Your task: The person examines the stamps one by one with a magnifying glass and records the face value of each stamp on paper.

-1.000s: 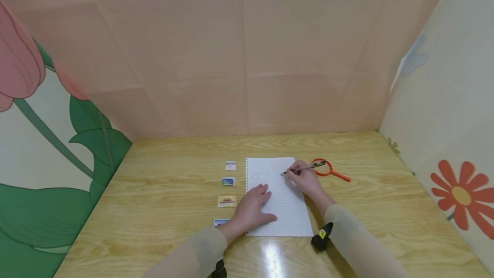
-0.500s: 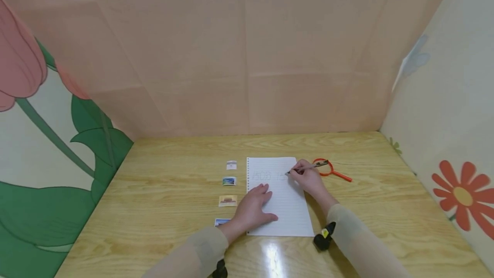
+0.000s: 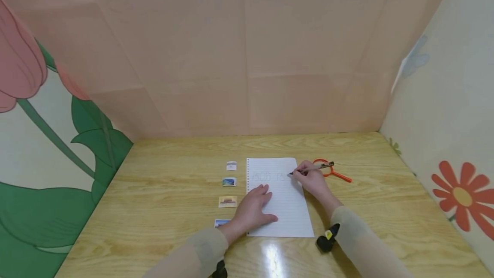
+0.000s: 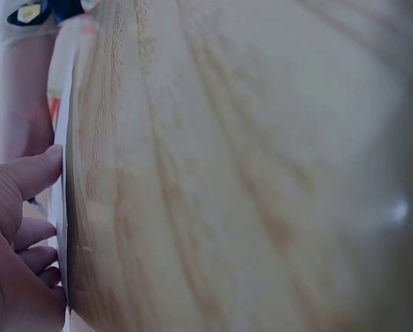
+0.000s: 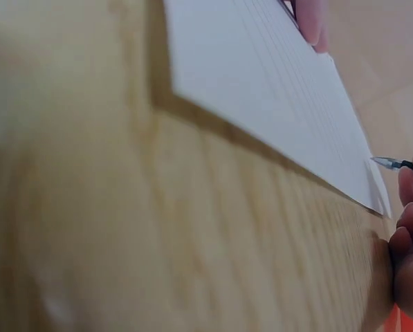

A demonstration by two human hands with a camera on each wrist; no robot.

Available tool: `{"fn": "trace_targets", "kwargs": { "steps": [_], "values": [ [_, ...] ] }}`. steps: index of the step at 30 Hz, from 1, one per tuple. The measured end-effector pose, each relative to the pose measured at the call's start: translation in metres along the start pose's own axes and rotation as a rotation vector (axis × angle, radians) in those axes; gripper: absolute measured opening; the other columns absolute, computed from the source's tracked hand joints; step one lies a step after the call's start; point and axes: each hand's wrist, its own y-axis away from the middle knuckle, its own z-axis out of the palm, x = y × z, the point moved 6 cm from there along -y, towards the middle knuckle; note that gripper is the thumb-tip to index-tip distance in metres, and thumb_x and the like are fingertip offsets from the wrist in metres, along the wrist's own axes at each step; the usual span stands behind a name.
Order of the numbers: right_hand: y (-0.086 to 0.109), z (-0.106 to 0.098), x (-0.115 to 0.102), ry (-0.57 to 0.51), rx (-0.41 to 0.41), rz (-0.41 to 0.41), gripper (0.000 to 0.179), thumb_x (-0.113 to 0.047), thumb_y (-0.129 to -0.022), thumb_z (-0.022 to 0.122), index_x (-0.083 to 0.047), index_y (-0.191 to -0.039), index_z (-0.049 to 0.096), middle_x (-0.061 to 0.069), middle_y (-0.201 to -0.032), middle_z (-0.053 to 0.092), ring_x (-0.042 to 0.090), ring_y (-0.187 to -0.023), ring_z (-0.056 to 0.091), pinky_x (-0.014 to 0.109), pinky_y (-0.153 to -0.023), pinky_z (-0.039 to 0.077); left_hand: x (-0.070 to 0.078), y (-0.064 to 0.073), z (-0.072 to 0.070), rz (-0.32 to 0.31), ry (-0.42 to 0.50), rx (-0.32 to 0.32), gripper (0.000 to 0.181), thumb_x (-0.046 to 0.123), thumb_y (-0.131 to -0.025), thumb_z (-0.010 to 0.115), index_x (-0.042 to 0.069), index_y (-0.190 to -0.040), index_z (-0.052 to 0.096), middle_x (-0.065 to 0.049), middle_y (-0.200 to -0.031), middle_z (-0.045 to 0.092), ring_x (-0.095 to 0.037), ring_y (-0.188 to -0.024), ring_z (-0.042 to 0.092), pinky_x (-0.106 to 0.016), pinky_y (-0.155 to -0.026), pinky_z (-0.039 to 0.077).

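A lined white sheet of paper (image 3: 285, 218) with punched holes down its left edge lies on the wooden table. Faint handwriting, which looks like numerals, runs across its upper part. My left hand (image 3: 252, 209) rests on the sheet's left half with fingers extended and thumb spread. Pinched in my right hand (image 3: 313, 182) is a pen (image 3: 322, 166), its tip at the end of the written line near the sheet's right edge. In the right wrist view the pen's silver tip (image 5: 386, 162) shows close over the paper, with the fingers curled around the barrel.
Left of the sheet, several small picture cards stand in a column, among them a yellow card (image 3: 227, 201) and a blue-green card (image 3: 229, 182). The lowest card (image 3: 221, 222) is partly behind my left wrist. A red magnifying glass (image 3: 341, 177) lies right of my right hand.
My right hand and the pen have shifted a little to the right along the line, and more handwriting shows behind the tip. My left hand stays in place on the paper.
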Motion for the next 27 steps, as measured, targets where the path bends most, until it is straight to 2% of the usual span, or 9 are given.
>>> {"fn": "trace_targets", "kwargs": {
  "steps": [6, 13, 23, 27],
  "values": [
    [-0.0015, 0.0010, -0.0033, 0.018, 0.003, -0.005, 0.010, -0.012, -0.088, 0.068, -0.006, -0.088, 0.060, 0.005, -0.081, 0.058, 0.017, -0.069, 0.051, 0.023, -0.055, 0.043, -0.0008, -0.0008, 0.0001, 0.006, -0.002, 0.005, 0.072, 0.040, -0.082, 0.081, 0.004, -0.140, 0.055, -0.009, -0.154, 0.041, -0.025, -0.143, 0.033, -0.041, -0.117, 0.028],
    [-0.0020, 0.0035, -0.0049, 0.053, 0.002, -0.052, 0.007, -0.008, -0.087, 0.069, -0.006, -0.088, 0.063, 0.005, -0.081, 0.059, 0.016, -0.070, 0.051, 0.023, -0.056, 0.043, -0.0020, -0.0007, 0.0012, 0.014, -0.011, 0.010, 0.072, 0.041, -0.082, 0.081, 0.005, -0.139, 0.056, -0.009, -0.154, 0.041, -0.025, -0.143, 0.034, -0.041, -0.117, 0.028],
    [0.0040, 0.0034, -0.0042, 0.051, -0.087, -0.051, 0.008, -0.009, -0.085, 0.070, -0.008, -0.086, 0.063, 0.004, -0.080, 0.061, 0.018, -0.068, 0.053, 0.025, -0.055, 0.045, -0.0020, -0.0006, 0.0017, 0.023, -0.003, 0.017, 0.072, 0.040, -0.082, 0.081, 0.004, -0.139, 0.056, -0.010, -0.153, 0.041, -0.026, -0.143, 0.034, -0.042, -0.117, 0.029],
    [0.0062, 0.0013, -0.0042, 0.049, -0.099, -0.044, 0.008, -0.008, -0.086, 0.069, -0.008, -0.087, 0.061, 0.005, -0.080, 0.060, 0.019, -0.068, 0.052, 0.025, -0.054, 0.045, -0.0016, -0.0004, 0.0015, 0.023, -0.005, 0.019, 0.072, 0.040, -0.081, 0.081, 0.004, -0.139, 0.056, -0.010, -0.154, 0.041, -0.025, -0.143, 0.034, -0.041, -0.116, 0.029]
  ]
}}
